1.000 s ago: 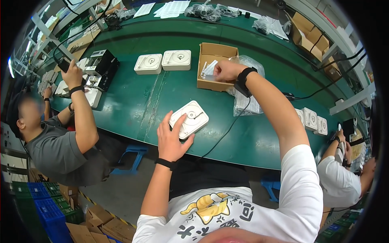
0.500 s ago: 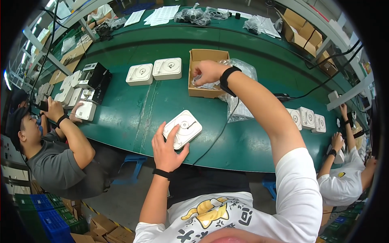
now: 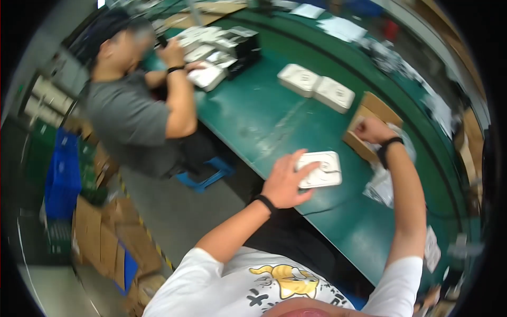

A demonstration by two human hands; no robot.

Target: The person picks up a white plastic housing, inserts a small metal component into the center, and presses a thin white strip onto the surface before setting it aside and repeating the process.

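A white, rounded-square device with a round marking on its top lies near the front edge of the green table. My left hand grips it from its left side, a finger reaching over the top and the thumb at the near edge. My right hand is down in an open cardboard box to the right. Its fingers are curled together, and motion blur hides what is between them. Clear plastic bags lie beside the box, partly behind my right forearm.
Two similar white devices stand side by side farther back. At the left a co-worker in a grey shirt handles white units next to a black box. A blue stool, cardboard cartons and blue crates are on the floor.
The whole view has swung toward the left, bringing the co-worker closer to the middle. My left hand stays on the white device; my right hand is still in the box, with its fingers curled.
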